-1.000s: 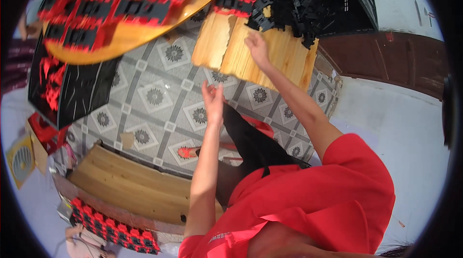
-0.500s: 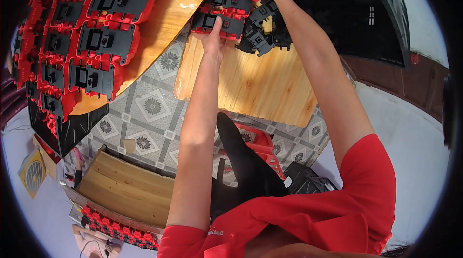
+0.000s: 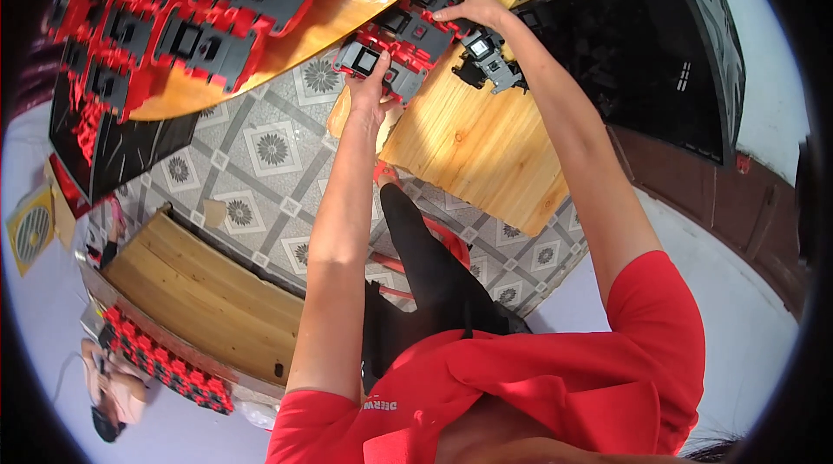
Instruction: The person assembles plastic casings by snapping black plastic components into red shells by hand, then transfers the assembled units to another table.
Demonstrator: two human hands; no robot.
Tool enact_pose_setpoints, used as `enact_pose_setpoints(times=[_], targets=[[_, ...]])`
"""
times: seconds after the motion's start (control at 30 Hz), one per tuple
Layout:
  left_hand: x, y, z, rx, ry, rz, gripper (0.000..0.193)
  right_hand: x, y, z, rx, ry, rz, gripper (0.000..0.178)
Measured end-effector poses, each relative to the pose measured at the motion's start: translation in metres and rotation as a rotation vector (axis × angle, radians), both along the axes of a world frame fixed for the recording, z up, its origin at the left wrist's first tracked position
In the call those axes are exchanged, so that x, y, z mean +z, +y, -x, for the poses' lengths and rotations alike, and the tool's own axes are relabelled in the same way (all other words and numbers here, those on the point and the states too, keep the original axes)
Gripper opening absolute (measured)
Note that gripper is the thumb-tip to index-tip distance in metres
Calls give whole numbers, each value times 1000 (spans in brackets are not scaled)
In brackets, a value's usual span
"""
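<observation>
Between my two hands is a row of three red-and-black plastic housings [image 3: 421,37], lying side by side. My left hand [image 3: 369,91] is closed on the near end, its thumb on top of the black face and its fingers under the red edge. At the far end, my right hand [image 3: 477,6] grips the last housing, thumb along its side. The row's near end sticks out past the board's left edge, above the floor. Close to my right wrist, loose black plastic parts [image 3: 495,63] lie on the wooden board [image 3: 486,143].
At the upper left, a curved wooden table [image 3: 295,43] bears many stacked red-and-black housings [image 3: 208,43]. A large black bin [image 3: 633,56] stands right of the board. Lower left are a wooden bench [image 3: 208,282], another row of housings [image 3: 165,360] and a person [image 3: 113,386].
Both hands and the row of housings have shifted left relative to the board, off the loose black parts. The row now tilts more, and the whole view has turned a little.
</observation>
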State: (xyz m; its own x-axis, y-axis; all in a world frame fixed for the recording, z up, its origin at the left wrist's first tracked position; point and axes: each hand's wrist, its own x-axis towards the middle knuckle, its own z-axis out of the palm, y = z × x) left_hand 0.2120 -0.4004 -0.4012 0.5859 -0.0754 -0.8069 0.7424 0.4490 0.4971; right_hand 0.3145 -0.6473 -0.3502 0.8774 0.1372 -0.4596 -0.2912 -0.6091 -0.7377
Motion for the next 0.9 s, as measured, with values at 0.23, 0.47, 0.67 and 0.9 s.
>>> enact_pose_setpoints(times=[0.23, 0.47, 0.67, 0.9], targets=[[22, 96, 116, 79, -30, 3, 86, 19, 103, 88, 17, 202, -177, 73], [98, 199, 278, 407, 65, -130, 91, 46, 233, 209, 135, 266, -229, 64], [190, 356, 444, 804, 60, -304, 85, 92, 490, 303, 652, 260, -306, 80], [196, 546, 594, 1250, 7, -397, 75, 107, 805, 428, 1161, 38, -336, 93]])
